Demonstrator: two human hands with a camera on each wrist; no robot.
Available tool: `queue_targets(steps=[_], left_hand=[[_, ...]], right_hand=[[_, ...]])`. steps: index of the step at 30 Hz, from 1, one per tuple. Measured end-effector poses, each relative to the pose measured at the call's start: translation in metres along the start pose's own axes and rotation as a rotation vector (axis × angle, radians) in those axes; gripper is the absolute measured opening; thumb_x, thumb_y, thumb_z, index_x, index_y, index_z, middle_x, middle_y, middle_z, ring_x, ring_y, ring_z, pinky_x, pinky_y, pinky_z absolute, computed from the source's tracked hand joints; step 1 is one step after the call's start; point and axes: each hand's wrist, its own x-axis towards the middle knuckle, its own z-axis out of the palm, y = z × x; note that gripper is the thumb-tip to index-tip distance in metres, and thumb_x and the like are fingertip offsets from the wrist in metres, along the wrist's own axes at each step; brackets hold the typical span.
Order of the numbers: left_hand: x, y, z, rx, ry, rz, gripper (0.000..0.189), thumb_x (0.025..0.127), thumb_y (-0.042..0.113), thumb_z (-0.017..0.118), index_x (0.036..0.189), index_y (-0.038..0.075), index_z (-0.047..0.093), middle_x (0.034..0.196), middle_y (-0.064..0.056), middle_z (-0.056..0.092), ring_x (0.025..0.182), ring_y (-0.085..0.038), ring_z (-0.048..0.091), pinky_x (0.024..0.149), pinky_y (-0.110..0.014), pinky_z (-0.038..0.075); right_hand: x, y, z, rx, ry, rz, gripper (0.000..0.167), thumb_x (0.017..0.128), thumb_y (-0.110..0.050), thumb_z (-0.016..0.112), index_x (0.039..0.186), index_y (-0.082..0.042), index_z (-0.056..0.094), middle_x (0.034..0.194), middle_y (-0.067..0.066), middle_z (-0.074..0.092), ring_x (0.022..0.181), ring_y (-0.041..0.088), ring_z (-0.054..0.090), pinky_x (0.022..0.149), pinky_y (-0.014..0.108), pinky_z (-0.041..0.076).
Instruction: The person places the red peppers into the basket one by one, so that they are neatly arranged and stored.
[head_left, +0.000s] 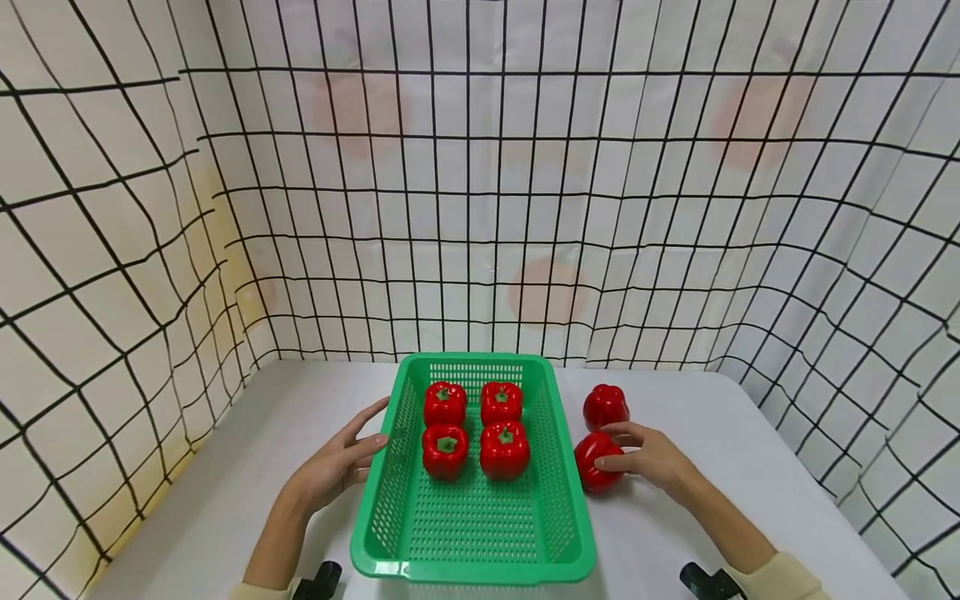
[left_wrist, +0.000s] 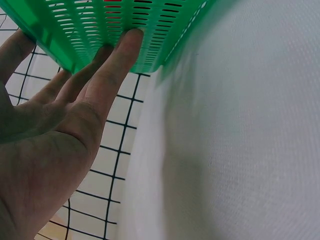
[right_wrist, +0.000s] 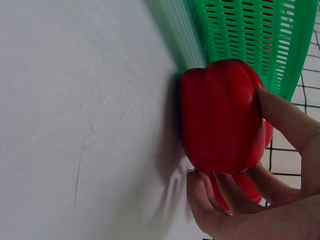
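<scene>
The pepper (right_wrist: pixel 220 115) in your right hand (head_left: pixel 648 456) is just right of the basket (head_left: pixel 472 533), pinched between thumb and fingers; a second loose pepper (head_left: pixel 604 406) lies beyond it, also right of the basket. Four peppers (head_left: pixel 505 457) stand inside the basket, so you seem to have two left. Your left hand (head_left: pixel 337 467), fingers extended and spread, touches the basket's left side. The held pepper's stem is hidden, and you can't tell whether it touches the basket.
</scene>
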Motion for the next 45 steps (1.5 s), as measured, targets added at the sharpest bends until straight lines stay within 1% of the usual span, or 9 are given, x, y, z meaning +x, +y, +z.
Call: queue_targets(steps=[8, 15, 19, 24, 27, 30, 36, 40, 45], left_hand=[[0.001, -0.001, 0.0, -0.005, -0.003, -0.003, 0.073, 0.106, 0.02, 0.052, 0.164, 0.028, 0.008, 0.143, -0.026, 0.056, 0.114, -0.033, 0.071, 0.095, -0.047, 0.059], [0.001, 0.0, 0.0, 0.011, 0.006, -0.004, 0.074, 0.106, 0.021, 0.053, 0.164, 0.029, 0.009, 0.144, -0.026, 0.055, 0.115, -0.035, 0.07, 0.095, -0.047, 0.059], [0.001, 0.001, 0.001, 0.007, 0.009, -0.005, 0.073, 0.106, 0.022, 0.053, 0.164, 0.029, 0.01, 0.144, -0.027, 0.054, 0.115, -0.035, 0.07, 0.095, -0.047, 0.059], [0.001, 0.001, 0.002, 0.007, 0.009, -0.009, 0.073, 0.106, 0.022, 0.053, 0.164, 0.03, 0.01, 0.146, -0.028, 0.053, 0.116, -0.035, 0.07, 0.096, -0.047, 0.059], [0.001, 0.001, 0.002, 0.004, 0.007, -0.009, 0.073, 0.106, 0.022, 0.053, 0.164, 0.03, 0.01, 0.146, -0.029, 0.052, 0.116, -0.036, 0.069, 0.095, -0.047, 0.058], [0.001, 0.001, 0.002, 0.003, 0.003, -0.006, 0.073, 0.106, 0.022, 0.053, 0.164, 0.03, 0.01, 0.146, -0.029, 0.052, 0.117, -0.036, 0.069, 0.096, -0.047, 0.058], [0.0, 0.0, 0.002, 0.008, -0.001, 0.004, 0.073, 0.106, 0.022, 0.053, 0.164, 0.029, 0.009, 0.143, -0.028, 0.055, 0.115, -0.037, 0.069, 0.095, -0.047, 0.058], [0.0, 0.0, 0.001, 0.005, -0.006, 0.008, 0.073, 0.106, 0.021, 0.052, 0.164, 0.029, 0.009, 0.142, -0.028, 0.056, 0.114, -0.035, 0.07, 0.095, -0.047, 0.059], [0.0, 0.0, 0.0, 0.006, -0.002, 0.009, 0.073, 0.106, 0.022, 0.052, 0.164, 0.029, 0.009, 0.142, -0.028, 0.056, 0.113, -0.035, 0.071, 0.095, -0.047, 0.059]], right_hand=[[-0.001, 0.0, 0.006, 0.005, 0.005, -0.013, 0.068, 0.081, -0.029, 0.085, 0.139, -0.007, 0.058, 0.137, 0.022, 0.058, 0.126, 0.042, 0.052, 0.087, 0.044, 0.062], [-0.002, 0.0, 0.01, 0.046, -0.002, -0.045, 0.066, 0.08, -0.024, 0.086, 0.137, -0.007, 0.057, 0.136, 0.019, 0.058, 0.124, 0.04, 0.053, 0.087, 0.043, 0.062], [-0.003, -0.001, 0.013, 0.069, -0.008, -0.065, 0.062, 0.082, -0.021, 0.084, 0.135, -0.008, 0.056, 0.14, 0.023, 0.054, 0.124, 0.041, 0.054, 0.087, 0.042, 0.062], [-0.004, -0.003, 0.015, 0.087, -0.025, -0.064, 0.064, 0.08, -0.018, 0.085, 0.135, -0.009, 0.052, 0.142, 0.024, 0.052, 0.126, 0.043, 0.053, 0.087, 0.044, 0.063], [-0.004, -0.004, 0.017, 0.054, -0.022, -0.077, 0.062, 0.08, -0.02, 0.086, 0.131, -0.013, 0.053, 0.139, 0.021, 0.055, 0.126, 0.041, 0.053, 0.086, 0.042, 0.062], [-0.004, -0.005, 0.018, 0.001, -0.012, -0.107, 0.058, 0.081, -0.023, 0.086, 0.129, -0.015, 0.055, 0.136, 0.018, 0.057, 0.121, 0.038, 0.056, 0.085, 0.041, 0.062], [-0.008, -0.008, 0.017, -0.091, 0.014, -0.13, 0.058, 0.084, -0.03, 0.083, 0.133, -0.014, 0.057, 0.128, 0.014, 0.06, 0.11, 0.03, 0.061, 0.079, 0.038, 0.062], [-0.011, -0.011, 0.015, -0.111, 0.033, -0.131, 0.056, 0.084, -0.031, 0.082, 0.133, -0.013, 0.059, 0.126, 0.013, 0.061, 0.109, 0.029, 0.061, 0.077, 0.039, 0.062], [-0.014, -0.014, 0.013, -0.096, 0.034, -0.126, 0.053, 0.083, -0.026, 0.081, 0.131, -0.014, 0.061, 0.123, 0.012, 0.061, 0.107, 0.029, 0.06, 0.077, 0.038, 0.062]])
